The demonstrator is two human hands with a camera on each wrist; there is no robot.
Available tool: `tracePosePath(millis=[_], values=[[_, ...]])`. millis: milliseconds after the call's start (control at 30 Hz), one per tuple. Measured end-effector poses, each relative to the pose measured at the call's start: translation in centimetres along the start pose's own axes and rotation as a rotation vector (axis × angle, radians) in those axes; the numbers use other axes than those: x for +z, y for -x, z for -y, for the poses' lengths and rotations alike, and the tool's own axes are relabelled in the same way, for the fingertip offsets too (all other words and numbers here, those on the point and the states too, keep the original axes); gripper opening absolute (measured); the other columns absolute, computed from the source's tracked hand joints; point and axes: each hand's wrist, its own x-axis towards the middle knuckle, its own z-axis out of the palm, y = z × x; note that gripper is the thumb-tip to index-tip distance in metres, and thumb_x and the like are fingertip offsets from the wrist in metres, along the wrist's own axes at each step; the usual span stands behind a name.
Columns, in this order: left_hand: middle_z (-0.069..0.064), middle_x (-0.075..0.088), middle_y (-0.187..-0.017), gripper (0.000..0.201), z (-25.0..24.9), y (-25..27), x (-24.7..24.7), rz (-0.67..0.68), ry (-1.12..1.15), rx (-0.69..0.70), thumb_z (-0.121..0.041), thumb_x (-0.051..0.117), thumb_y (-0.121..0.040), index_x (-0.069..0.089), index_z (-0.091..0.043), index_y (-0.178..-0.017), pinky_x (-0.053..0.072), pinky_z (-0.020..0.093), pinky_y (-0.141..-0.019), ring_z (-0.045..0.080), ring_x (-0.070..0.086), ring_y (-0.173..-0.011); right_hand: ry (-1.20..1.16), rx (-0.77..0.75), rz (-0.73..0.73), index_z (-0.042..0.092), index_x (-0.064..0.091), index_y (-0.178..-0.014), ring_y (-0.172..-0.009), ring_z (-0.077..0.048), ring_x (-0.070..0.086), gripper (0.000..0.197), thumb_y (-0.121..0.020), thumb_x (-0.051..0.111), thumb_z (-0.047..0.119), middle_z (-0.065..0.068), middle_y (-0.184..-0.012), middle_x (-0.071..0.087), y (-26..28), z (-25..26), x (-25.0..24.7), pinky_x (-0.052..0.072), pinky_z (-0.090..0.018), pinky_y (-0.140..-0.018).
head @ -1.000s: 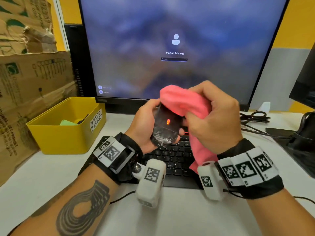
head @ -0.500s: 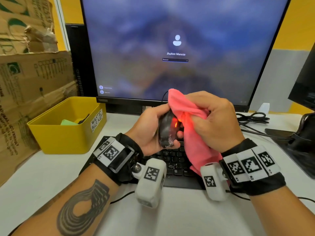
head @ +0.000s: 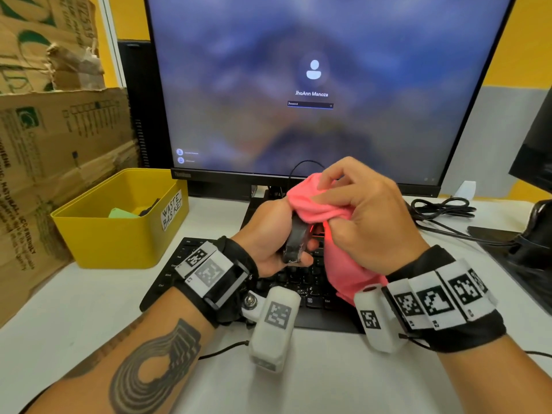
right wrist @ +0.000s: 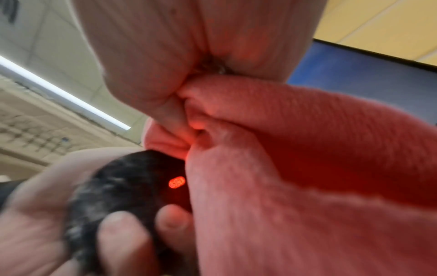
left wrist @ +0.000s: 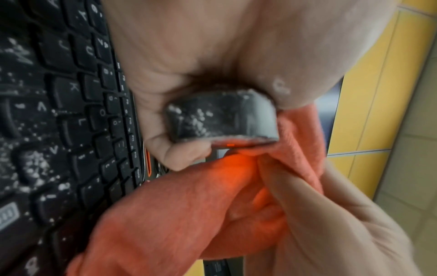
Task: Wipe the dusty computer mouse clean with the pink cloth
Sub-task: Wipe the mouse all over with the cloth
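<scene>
My left hand (head: 277, 231) grips the black computer mouse (head: 295, 240) above the keyboard, turned on its side so its underside faces right. White dust speckles the mouse (left wrist: 212, 117); its red sensor light (right wrist: 176, 182) glows. My right hand (head: 358, 216) holds the bunched pink cloth (head: 316, 201) and presses it over the mouse's front end and underside. The cloth (left wrist: 189, 214) hangs down below my right fingers, lit red near the sensor. The mouse's front is hidden under the cloth.
A black keyboard (head: 179, 264) with white dust on its keys (left wrist: 35, 158) lies beneath my hands. Behind stands a monitor (head: 313, 85) at a login screen. A yellow waste basket (head: 119, 234) sits left, cardboard boxes (head: 59, 144) beyond it, and cables (head: 442, 210) lie right.
My left hand has rolled the mouse from underside-up onto its side. My right hand has moved the cloth from the mouse's top end down over its front and underside.
</scene>
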Motion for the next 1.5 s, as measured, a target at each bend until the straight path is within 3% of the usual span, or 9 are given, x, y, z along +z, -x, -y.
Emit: tracePosePath(millis=[133,333,533,733,900,1067,1267,1433,1500], values=[[0.014,0.062,-0.083,0.022,-0.2,0.1,-0.4,-0.067,0.027,0.011,-0.029,0.053,-0.101,0.065,-0.011,-0.104,0.042,0.026,-0.048,0.024,0.056,-0.064,-0.083,-0.063,0.169,0.015,0.084,-0.088,-0.076,-0.003,0.054,0.041,-0.065,0.055,-0.003,-0.001,-0.093,0.064,0.1,0.8,0.4,0.045,-0.014,-0.074],[0.013,0.054,-0.086,0.027,-0.1,0.0,0.2,-0.008,0.015,-0.051,-0.035,0.054,-0.103,0.06,-0.012,-0.114,0.04,0.024,-0.044,0.021,0.049,-0.057,0.034,0.024,-0.047,0.012,0.083,-0.084,-0.079,-0.014,0.065,0.036,-0.066,0.056,-0.004,-0.002,-0.089,0.069,-0.3,-1.2,-0.7,0.042,-0.004,-0.077],[0.01,0.062,-0.081,0.025,-0.4,0.2,-0.3,-0.023,0.083,-0.005,-0.027,0.047,-0.103,0.069,-0.017,-0.094,0.04,0.023,-0.046,0.022,0.054,-0.065,-0.048,-0.103,0.174,0.016,0.084,-0.094,-0.087,-0.021,0.069,0.04,-0.069,0.059,-0.001,0.001,-0.099,0.069,0.1,0.9,0.2,0.055,-0.036,-0.08],[0.011,0.055,-0.086,0.029,-0.6,0.4,0.2,0.03,0.06,-0.07,-0.036,0.047,-0.105,0.061,-0.014,-0.116,0.035,0.022,-0.043,0.021,0.047,-0.059,-0.056,-0.01,-0.031,0.013,0.084,-0.094,-0.092,-0.008,0.069,0.045,-0.065,0.052,-0.003,0.005,-0.098,0.076,-0.3,-0.5,-0.8,0.053,-0.018,-0.088],[0.01,0.054,-0.085,0.038,-1.1,0.9,0.4,0.093,0.115,-0.063,-0.045,0.045,-0.106,0.06,-0.011,-0.107,0.031,0.024,-0.044,0.019,0.044,-0.061,-0.044,0.015,-0.111,0.011,0.083,-0.098,-0.095,-0.012,0.073,0.04,-0.071,0.061,-0.009,-0.001,-0.1,0.079,-0.1,-1.0,-0.9,0.056,-0.024,-0.089],[0.006,0.053,-0.081,0.035,-1.7,1.2,0.1,0.083,0.166,0.008,-0.046,0.049,-0.103,0.064,-0.014,-0.103,0.029,0.023,-0.046,0.018,0.044,-0.064,-0.108,-0.016,-0.081,0.009,0.081,-0.105,-0.103,-0.003,0.068,0.038,-0.077,0.072,-0.015,0.0,-0.12,0.073,0.2,0.4,0.5,0.047,0.001,-0.081],[0.009,0.053,-0.086,0.036,-1.5,1.0,0.0,0.128,0.188,0.04,-0.049,0.049,-0.103,0.06,-0.015,-0.107,0.028,0.023,-0.049,0.019,0.044,-0.064,-0.145,0.18,-0.045,0.031,0.076,-0.117,-0.116,0.007,0.063,0.038,-0.09,0.073,0.004,0.01,-0.121,0.072,0.3,-0.8,-0.4,0.054,-0.019,-0.099],[0.01,0.054,-0.091,0.037,-1.5,1.1,-0.2,0.162,0.2,0.074,-0.047,0.052,-0.1,0.063,-0.013,-0.109,0.027,0.023,-0.051,0.019,0.045,-0.068,-0.193,0.228,-0.012,0.035,0.075,-0.117,-0.109,0.018,0.062,0.046,-0.09,0.069,-0.001,0.035,-0.113,0.065,0.2,-0.5,-0.8,0.05,-0.009,-0.095],[0.011,0.054,-0.092,0.041,-1.6,1.1,-0.3,0.153,0.193,0.086,-0.049,0.05,-0.102,0.06,-0.012,-0.117,0.024,0.026,-0.053,0.02,0.044,-0.069,-0.19,0.191,-0.054,0.028,0.075,-0.119,-0.106,0.022,0.06,0.046,-0.088,0.067,-0.005,0.028,-0.115,0.067,0.2,-0.1,-0.8,0.048,-0.006,-0.094]])
